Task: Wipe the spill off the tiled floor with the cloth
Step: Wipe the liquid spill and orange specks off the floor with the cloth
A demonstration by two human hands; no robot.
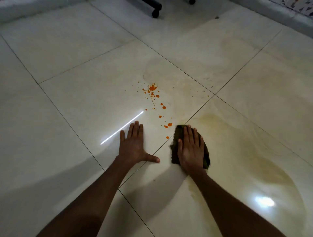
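Orange drops of the spill (153,88) trail across a glossy pale floor tile (88,94), from the tile's middle down toward my hands. A dark olive cloth (174,152) lies flat on the floor, and my right hand (190,148) presses on it palm down with fingers stretched out. The nearest orange drops sit just left of the cloth's far edge. My left hand (133,145) rests flat on the bare tile to the left of the drops, fingers spread, holding nothing. Faint yellowish smears (250,152) mark the tiles to the right of the cloth.
A black chair castor (155,13) and part of its leg stand at the far edge, with a second castor (192,1) beside it. A wall base runs along the far left and far right. Bright light reflections lie on the tiles.
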